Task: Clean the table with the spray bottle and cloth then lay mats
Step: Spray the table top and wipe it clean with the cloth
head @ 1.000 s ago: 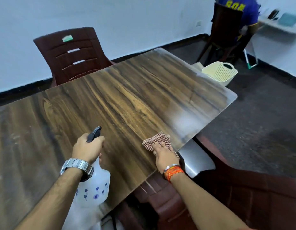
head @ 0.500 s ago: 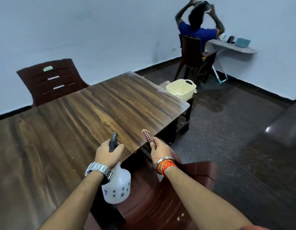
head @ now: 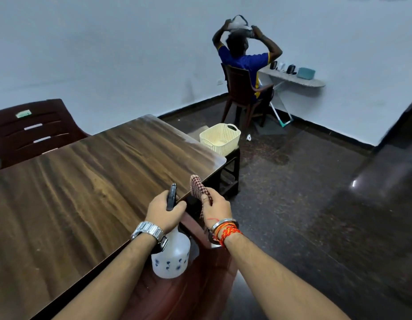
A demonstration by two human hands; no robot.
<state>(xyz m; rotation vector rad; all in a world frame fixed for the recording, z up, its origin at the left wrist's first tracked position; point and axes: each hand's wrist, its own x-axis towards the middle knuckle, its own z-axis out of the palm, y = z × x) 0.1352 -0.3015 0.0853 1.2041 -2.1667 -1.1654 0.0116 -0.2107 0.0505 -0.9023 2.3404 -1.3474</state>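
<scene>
My left hand (head: 166, 211) grips the black trigger head of a white spray bottle (head: 171, 257) with small blue flowers; the bottle hangs just off the near edge of the wooden table (head: 84, 188). My right hand (head: 217, 207) holds a red-and-white checked cloth (head: 198, 189) lifted off the table, beside its near right edge. The two hands are close together. No mats are in view.
A dark red plastic chair (head: 195, 280) stands below my hands, another chair (head: 31, 130) at the table's far side. A cream basket (head: 220, 137) sits on a low stool past the table's right end. A person (head: 244, 58) sits at a small shelf in the corner.
My right hand lifted the cloth off the table top and drew back to the edge. My left hand with the bottle moved right, toward it. My view rose and swung right.
</scene>
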